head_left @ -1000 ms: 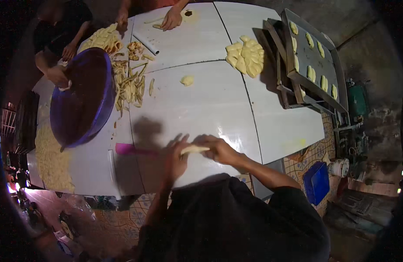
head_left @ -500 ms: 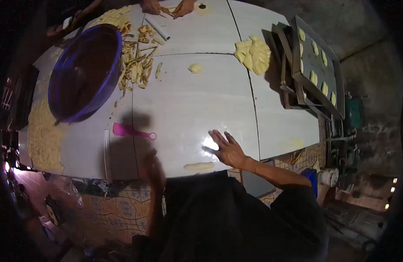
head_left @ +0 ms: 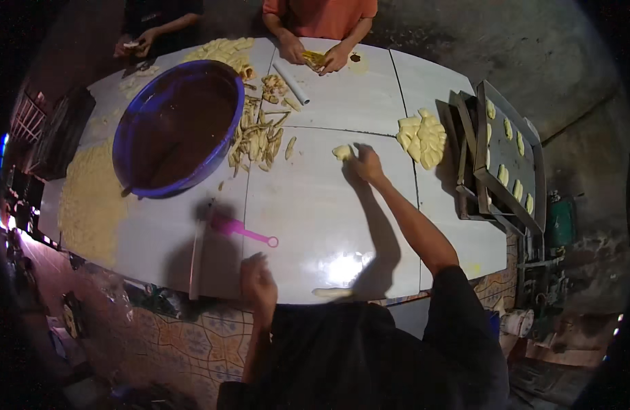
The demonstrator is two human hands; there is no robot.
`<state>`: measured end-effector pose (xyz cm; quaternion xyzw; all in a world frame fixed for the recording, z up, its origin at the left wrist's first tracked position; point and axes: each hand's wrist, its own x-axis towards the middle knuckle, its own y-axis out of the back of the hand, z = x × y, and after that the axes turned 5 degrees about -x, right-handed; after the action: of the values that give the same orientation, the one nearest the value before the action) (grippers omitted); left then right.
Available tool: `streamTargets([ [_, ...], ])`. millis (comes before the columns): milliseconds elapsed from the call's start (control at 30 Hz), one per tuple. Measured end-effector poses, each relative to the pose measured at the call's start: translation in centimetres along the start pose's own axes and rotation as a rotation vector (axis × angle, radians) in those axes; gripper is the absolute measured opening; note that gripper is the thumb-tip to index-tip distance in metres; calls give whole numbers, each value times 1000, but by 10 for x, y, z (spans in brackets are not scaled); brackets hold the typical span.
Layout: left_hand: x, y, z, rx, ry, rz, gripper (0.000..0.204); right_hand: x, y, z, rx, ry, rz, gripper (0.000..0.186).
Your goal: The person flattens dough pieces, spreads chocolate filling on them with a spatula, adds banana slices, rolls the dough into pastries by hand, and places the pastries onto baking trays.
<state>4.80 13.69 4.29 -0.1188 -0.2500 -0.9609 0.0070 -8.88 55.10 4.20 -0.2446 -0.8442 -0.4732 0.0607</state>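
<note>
My right hand reaches across the white table, fingers apart, at the right edge of a small lump of dough. I cannot tell whether the fingertips press on it. My left hand hovers near the front edge, fingers loosely apart with nothing seen in them. A flat strip of dough lies at the front edge before my body. Up and left of it rests a pink plastic tool with a ring-ended handle, its wide end in shadow. Several dough pieces sit in a pile farther right.
A large blue-purple tub stands on the left, beside long pale-brown strips and a pale sheet. A pipe lies at the back. Tilted metal trays rise on the right. Two people work across the table.
My right hand has gone from near the dough strip forward to the dough lump. My left hand has barely moved. The view has tilted up, showing more of the people opposite.
</note>
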Motion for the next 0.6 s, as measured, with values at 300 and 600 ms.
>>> streamTargets([
  [300, 29, -60, 68, -880, 286, -317, 31, -95, 44, -108, 653, -88, -440, 36],
  [600, -3, -95, 69, 203, -187, -364, 32, -225, 54, -122, 127, -147, -155, 27],
])
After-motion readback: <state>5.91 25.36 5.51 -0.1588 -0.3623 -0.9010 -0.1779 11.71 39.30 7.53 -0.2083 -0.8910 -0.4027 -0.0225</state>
